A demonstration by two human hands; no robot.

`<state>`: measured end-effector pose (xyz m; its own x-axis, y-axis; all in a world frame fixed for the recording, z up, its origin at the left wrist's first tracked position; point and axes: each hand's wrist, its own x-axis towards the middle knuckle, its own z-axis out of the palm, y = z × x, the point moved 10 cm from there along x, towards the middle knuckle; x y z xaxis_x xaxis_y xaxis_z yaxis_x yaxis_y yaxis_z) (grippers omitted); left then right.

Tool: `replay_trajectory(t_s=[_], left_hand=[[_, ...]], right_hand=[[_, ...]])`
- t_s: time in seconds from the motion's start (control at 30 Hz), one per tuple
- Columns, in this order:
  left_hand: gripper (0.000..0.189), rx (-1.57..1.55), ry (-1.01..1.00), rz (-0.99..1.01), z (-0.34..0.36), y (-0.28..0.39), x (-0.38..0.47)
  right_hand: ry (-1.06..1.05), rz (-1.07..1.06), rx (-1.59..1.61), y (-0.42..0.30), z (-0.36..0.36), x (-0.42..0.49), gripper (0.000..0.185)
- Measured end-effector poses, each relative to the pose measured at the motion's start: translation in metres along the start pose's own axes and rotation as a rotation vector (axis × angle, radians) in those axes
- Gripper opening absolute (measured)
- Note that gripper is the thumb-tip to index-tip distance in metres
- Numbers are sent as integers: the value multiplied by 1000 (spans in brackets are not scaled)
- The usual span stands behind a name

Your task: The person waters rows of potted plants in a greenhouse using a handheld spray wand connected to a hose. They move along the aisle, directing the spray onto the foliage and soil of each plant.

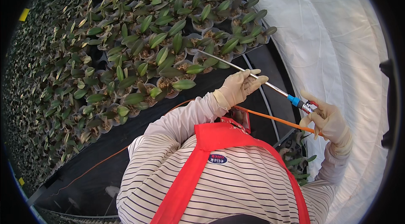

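Note:
My left hand (235,88), in a cream rubber glove, is around the shaft of a slim metal spray wand (226,62). The wand slants up to the left, its tip among the nearest potted orchid plants (177,43). My right hand (330,123), gloved alike, grips the wand's rear end by a valve with a red lever (312,103), just behind a blue collar (294,100). An orange hose (272,117) runs up to my right fingers; its join to the wand is hidden. Bark-like medium shows in the clear plastic pots (202,25).
Dense rows of plants fill the left and top. White sheeting (319,34) hangs along the right. A black surface (95,164) and a pale pipe (269,110) lie by my body, with more plants (295,160) at lower right. A yellow card (24,14) stands far left.

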<state>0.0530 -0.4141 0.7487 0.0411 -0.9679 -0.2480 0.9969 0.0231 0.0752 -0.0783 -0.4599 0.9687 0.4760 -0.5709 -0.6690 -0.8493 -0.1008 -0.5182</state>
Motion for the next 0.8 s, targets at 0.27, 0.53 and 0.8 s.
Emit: replay_trajectory(t_s=[0.27, 0.53, 0.8], left_hand=[[38, 219, -19, 181, 17, 82, 9], [36, 212, 20, 156, -12, 113, 25], [38, 183, -59, 173, -5, 137, 21]], right_hand=[[86, -113, 167, -21, 16, 26, 50], [38, -129, 205, -44, 41, 55, 50], [70, -146, 229, -63, 48, 59, 48]])
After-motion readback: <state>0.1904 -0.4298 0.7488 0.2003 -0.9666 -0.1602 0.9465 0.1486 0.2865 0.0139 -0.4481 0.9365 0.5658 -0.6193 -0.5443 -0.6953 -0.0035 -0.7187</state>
